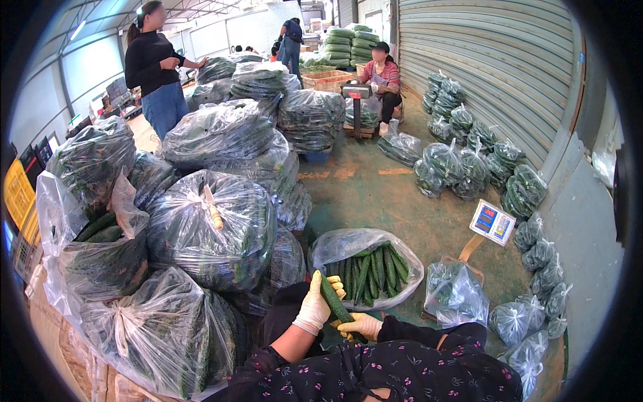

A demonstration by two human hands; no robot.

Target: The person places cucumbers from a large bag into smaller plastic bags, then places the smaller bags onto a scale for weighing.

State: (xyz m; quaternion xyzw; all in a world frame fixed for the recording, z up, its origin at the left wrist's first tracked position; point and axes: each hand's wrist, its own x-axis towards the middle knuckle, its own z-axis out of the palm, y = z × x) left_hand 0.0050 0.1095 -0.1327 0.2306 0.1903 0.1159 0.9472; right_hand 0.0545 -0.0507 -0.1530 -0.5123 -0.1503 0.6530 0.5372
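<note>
A dark green cucumber (334, 300) lies slantwise between my two gloved hands, in front of my body. My left hand (315, 303), in a pale glove with yellow fingers, is closed around its upper part. Lower down, my right hand (362, 325) grips the other end. Just beyond them, an open clear plastic bag (409, 261) stands on the floor, and many loose cucumbers (371, 274) lie inside it. To the right of that bag, a filled plastic bag (454, 296) rests on a scale with a tilted display (492, 222).
Large bags of cucumbers (211, 236) are piled at my left, a knife (213, 211) on one. Small tied bags (540, 256) line the roller shutter (482, 65) at right. One person (156, 70) stands beyond the pile; another (382, 78) sits by a second scale (356, 95).
</note>
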